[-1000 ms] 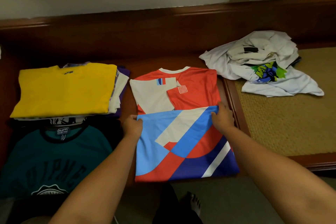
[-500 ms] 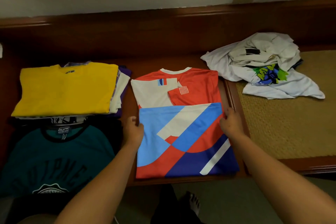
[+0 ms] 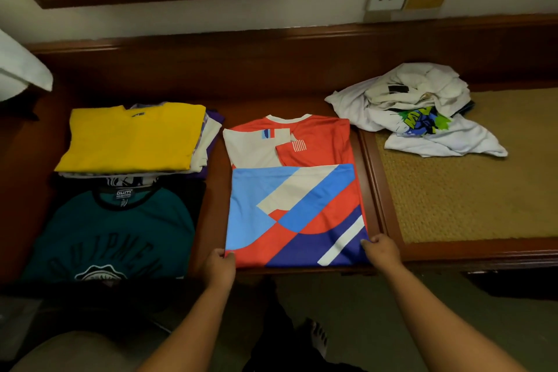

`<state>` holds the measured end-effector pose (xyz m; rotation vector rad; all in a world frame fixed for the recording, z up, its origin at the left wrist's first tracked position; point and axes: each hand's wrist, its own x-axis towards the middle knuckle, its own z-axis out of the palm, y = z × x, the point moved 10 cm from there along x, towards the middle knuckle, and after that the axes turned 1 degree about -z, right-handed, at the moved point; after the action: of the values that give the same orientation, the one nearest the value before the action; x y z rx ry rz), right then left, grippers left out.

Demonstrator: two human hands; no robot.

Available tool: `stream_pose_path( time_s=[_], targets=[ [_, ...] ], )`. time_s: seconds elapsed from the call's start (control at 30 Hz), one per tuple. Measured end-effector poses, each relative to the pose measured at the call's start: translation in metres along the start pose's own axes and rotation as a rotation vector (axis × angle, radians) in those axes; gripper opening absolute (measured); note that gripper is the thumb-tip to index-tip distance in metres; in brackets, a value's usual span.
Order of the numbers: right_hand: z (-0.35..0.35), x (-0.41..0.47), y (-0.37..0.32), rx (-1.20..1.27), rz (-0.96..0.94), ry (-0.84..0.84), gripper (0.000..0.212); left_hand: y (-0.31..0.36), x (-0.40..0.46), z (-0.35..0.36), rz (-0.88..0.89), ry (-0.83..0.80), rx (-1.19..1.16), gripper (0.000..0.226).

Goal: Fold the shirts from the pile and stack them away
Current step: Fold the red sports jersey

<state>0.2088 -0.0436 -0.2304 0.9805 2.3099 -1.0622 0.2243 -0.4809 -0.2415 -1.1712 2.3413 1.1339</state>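
Both hands pinch the near fold of the red-and-blue jersey point(image 3: 294, 199), left hand point(image 3: 218, 266) and right hand point(image 3: 383, 250) at its corners, between the yellow-topped stack point(image 3: 133, 136) and the unfolded white pile point(image 3: 419, 112); next, likely fold it toward the collar.

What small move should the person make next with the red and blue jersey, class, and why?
Probably lift the near edge and fold it up toward the collar. Both hands, left hand and right hand, pinch the near corners of the jersey, which lies only half folded, its collar end uncovered.
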Motion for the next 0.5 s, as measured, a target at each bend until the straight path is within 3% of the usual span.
stream_pose_path(
  time_s=[0.1, 0.3, 0.5],
  targets=[
    [-0.001, -0.005, 0.01, 0.047, 0.033, -0.029, 0.025, -0.003, -0.008, 0.0, -0.039, -0.024, -0.06, 0.021],
    [-0.004, -0.023, 0.013, 0.299, 0.131, -0.099, 0.004, -0.006, -0.031, 0.001, -0.147, -0.124, -0.232, 0.021],
    [-0.021, -0.038, -0.013, 0.417, 0.034, -0.095, 0.013, 0.013, -0.05, -0.013, -0.157, -0.138, -0.502, 0.011]
  ],
)
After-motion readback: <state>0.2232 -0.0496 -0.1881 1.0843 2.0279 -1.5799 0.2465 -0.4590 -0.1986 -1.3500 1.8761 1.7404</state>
